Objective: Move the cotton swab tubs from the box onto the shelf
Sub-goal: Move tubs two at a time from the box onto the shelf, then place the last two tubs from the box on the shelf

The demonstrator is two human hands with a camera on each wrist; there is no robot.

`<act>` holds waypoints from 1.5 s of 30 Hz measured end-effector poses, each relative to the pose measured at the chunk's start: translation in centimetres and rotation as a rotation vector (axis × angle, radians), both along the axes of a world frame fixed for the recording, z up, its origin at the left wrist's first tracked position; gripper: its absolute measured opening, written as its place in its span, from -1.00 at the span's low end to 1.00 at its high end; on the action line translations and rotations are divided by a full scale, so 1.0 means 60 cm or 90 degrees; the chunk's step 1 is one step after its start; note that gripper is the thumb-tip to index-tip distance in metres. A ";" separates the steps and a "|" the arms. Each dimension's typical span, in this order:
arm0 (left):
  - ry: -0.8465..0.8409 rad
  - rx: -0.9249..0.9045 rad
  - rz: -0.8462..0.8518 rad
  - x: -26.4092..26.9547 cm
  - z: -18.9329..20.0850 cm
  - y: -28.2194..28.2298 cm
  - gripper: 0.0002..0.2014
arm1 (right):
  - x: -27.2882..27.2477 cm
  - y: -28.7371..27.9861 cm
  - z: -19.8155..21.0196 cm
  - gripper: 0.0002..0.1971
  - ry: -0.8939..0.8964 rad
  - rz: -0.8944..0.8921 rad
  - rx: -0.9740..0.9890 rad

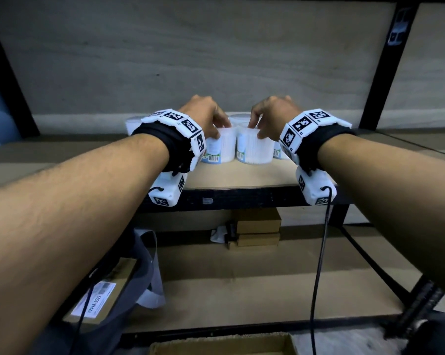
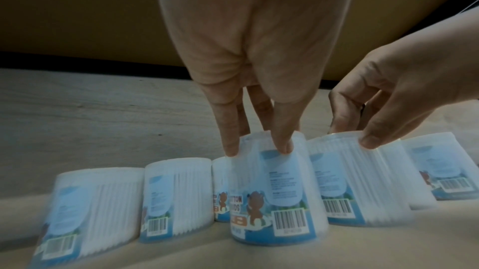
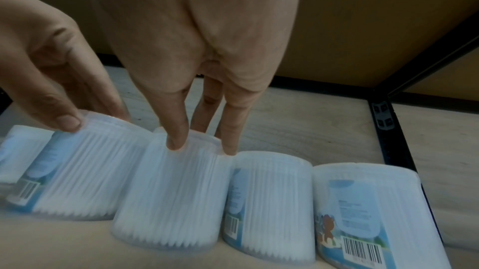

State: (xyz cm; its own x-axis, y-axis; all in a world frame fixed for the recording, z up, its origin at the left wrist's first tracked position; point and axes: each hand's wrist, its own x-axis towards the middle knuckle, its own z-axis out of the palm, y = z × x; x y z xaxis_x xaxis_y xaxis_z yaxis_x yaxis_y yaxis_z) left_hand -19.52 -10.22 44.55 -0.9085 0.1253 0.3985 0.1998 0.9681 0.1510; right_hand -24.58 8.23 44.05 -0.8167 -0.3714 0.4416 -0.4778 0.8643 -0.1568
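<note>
Reaching forward with both arms, I have my left hand [image 1: 206, 116] and my right hand [image 1: 275, 116] side by side over a row of cotton swab tubs standing on the wooden shelf [image 1: 241, 175]. My left hand pinches the top rim of one clear tub [image 2: 274, 191] from above, thumb on the near side and fingers [image 2: 283, 142] curled down over the lid edge. My right hand grips the neighbouring tub [image 3: 173, 191] the same way, fingertips [image 3: 177, 140] pressed on its rim. These two tubs stand touching each other near the front of the shelf. More tubs stand in a row on either side of the two I hold: two to the left [image 2: 101, 212] in the left wrist view, two to the right [image 3: 362, 212] in the right wrist view. Each tub is white with packed swabs and carries a blue label with a cartoon bear and a barcode. On the lower shelf sit small stacked cardboard boxes [image 1: 258, 229]. At the bottom edge of the head view is the rim of an open cardboard box [image 1: 224, 344]; I cannot tell what is inside.
</note>
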 end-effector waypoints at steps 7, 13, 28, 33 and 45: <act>0.009 0.004 0.008 -0.014 0.000 -0.001 -0.61 | -0.009 -0.007 -0.005 -0.65 -0.008 -0.022 -0.004; -0.002 -0.048 0.035 0.007 -0.012 0.004 -0.47 | 0.028 0.004 -0.009 -0.57 -0.005 -0.003 0.038; -0.063 -0.121 0.022 0.155 -0.055 0.038 -0.36 | 0.190 0.048 -0.046 -0.43 -0.047 -0.018 0.062; -0.105 -0.089 0.017 0.225 -0.083 0.040 -0.50 | 0.256 0.051 -0.077 -0.47 -0.090 -0.006 0.041; -0.280 -0.060 0.025 0.334 -0.301 0.023 -0.57 | 0.352 0.037 -0.277 -0.60 -0.223 0.033 0.046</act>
State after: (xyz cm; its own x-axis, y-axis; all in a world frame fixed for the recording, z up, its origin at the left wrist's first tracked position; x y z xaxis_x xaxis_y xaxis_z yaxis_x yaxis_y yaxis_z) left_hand 0.53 -8.83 26.50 -0.9938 0.1046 -0.0388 0.0991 0.9873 0.1239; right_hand -3.44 10.46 27.44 -0.8933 -0.4359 0.1097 -0.4491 0.8552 -0.2585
